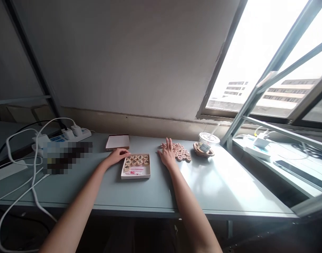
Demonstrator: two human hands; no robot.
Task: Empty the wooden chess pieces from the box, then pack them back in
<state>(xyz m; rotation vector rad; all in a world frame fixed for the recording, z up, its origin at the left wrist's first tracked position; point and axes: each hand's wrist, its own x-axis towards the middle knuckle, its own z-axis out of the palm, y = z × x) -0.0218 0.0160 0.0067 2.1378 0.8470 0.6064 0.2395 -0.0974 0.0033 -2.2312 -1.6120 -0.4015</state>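
Note:
My left hand (118,155) is at the far left corner of a shallow white box (136,176), its curled fingers and thumb on the rim. Inside stand rows of round xiangqi pieces (134,163) with dark characters, and a small clear plastic bag (136,171) with red marks lies in the near part. To the right, my right hand (168,154) is palm down with fingers spread, over the left side of a spread of loose xiangqi pieces (180,153). Its fingers partly hide some of them.
The box lid (117,142) lies behind my left hand. At the right, a plastic cup (205,142) with a straw stands in a brown bowl (210,154). Power strips (80,133) and white cables (33,175) crowd the left. A phone (300,174) rests on the right-hand surface.

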